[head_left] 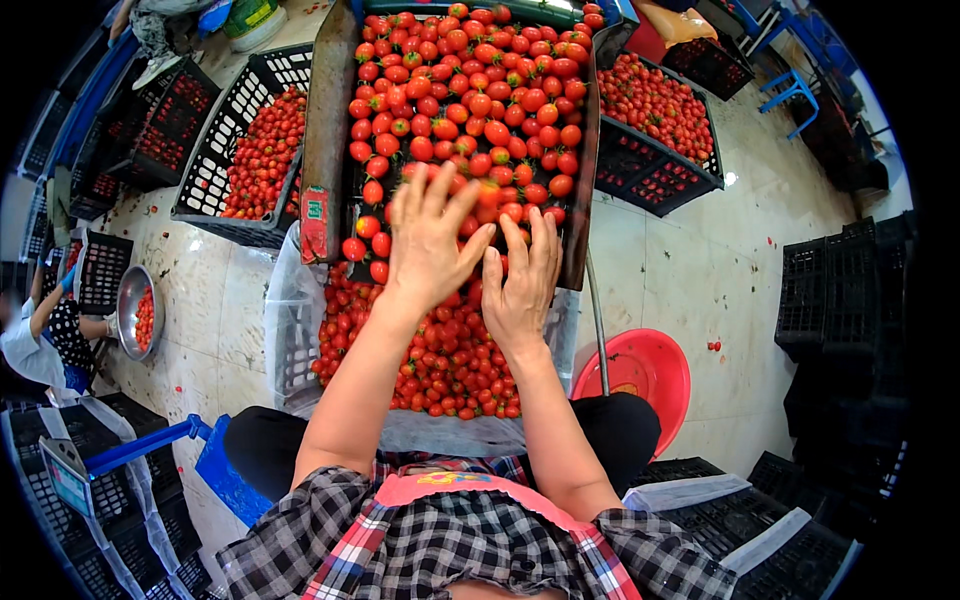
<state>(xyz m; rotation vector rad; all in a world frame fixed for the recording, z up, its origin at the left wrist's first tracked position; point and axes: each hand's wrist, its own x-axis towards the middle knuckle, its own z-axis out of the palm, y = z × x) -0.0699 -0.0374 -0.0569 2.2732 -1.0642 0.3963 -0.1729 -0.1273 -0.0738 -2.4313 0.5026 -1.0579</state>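
Many small red cherry tomatoes (480, 105) lie over a dark sorting chute (582, 200) in front of me. My left hand (428, 235) rests over the tomatoes near the chute's lower end, fingers spread and slightly blurred. Close beside it, my right hand (522, 285) reaches over the same end with its fingers stretched out and touches tomatoes. Neither hand is closed around one. Below the chute, between my knees, a crate lined with clear plastic (292, 325) holds a heap of cherry tomatoes (450, 365), partly covered by my forearms.
Black crates of tomatoes flank the chute, one at left (205, 165) and one at right (655, 185). A red basin (675, 375) sits by my right knee, beside a metal pole (597, 320). At far left a person (30, 335) is near a metal bowl (128, 305). Stacked crates (825, 290) stand right.
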